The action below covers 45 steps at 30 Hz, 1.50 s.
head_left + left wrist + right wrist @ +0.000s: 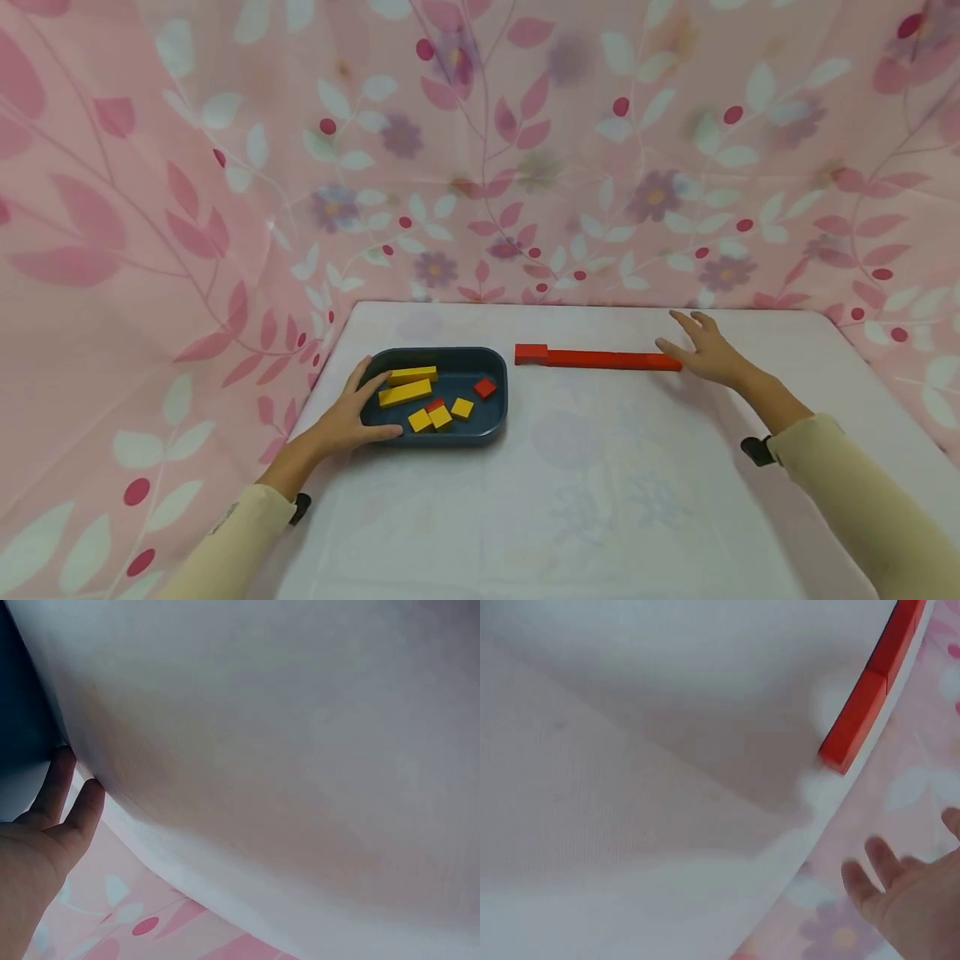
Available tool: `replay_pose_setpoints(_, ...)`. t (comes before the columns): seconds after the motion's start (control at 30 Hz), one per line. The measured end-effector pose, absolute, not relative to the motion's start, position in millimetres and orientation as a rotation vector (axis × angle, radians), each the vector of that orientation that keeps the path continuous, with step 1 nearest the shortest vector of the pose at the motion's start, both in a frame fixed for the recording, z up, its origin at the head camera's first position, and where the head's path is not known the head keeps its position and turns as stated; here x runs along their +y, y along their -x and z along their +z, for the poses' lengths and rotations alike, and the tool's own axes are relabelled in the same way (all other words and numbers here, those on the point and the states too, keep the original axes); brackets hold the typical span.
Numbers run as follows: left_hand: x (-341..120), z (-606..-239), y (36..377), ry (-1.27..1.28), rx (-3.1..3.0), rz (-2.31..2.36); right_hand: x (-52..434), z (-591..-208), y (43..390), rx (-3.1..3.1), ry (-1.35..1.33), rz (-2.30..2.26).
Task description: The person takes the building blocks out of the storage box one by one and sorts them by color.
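Note:
My left hand (pixel 348 419) lies at the left end of a dark blue tray (pixel 495 421), its fingers and thumb spread over the rim. In the left wrist view, two fingertips touch the tray's outer wall (pixel 22 697). Inside the tray are two long yellow blocks (pixel 406 393), several small yellow blocks (pixel 462 408) and small red blocks (pixel 485 388). A row of red blocks (pixel 600 359) stretches across the table to the right of the tray, with a wider block at its left end. Beside the row's right end hovers my right hand (pixel 708 357), fingers spread, holding nothing.
A white cloth covers the table (pixel 600 500). Pink floral fabric (pixel 525 167) hangs behind the table and along its left side. The table's far edge runs close behind the tray and the red row.

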State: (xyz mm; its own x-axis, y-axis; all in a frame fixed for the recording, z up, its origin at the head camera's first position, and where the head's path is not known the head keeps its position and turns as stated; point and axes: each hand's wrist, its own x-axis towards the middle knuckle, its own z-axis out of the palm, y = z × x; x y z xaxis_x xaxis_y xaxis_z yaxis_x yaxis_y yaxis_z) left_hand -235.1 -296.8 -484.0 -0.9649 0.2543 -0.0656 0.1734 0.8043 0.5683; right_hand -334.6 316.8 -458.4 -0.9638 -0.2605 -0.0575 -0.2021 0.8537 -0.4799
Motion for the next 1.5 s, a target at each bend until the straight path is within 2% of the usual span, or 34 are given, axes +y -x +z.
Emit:
replay_pose_setpoints(0.3,-296.5,-484.4,234.0,-0.345,2.854,0.885,285.8,-456.4,320.0,3.032,0.473,-0.544)
replay_pose_setpoints(0.93,-297.6,-482.8,233.0,-0.331,2.847,0.865,260.6,-439.8,307.8,3.1,0.798,-0.197)
replay_pose_setpoints(1.5,-295.8,-482.1,232.0,-0.349,2.851,0.874,198.3,-425.9,305.3,2.977,1.06,-0.242)
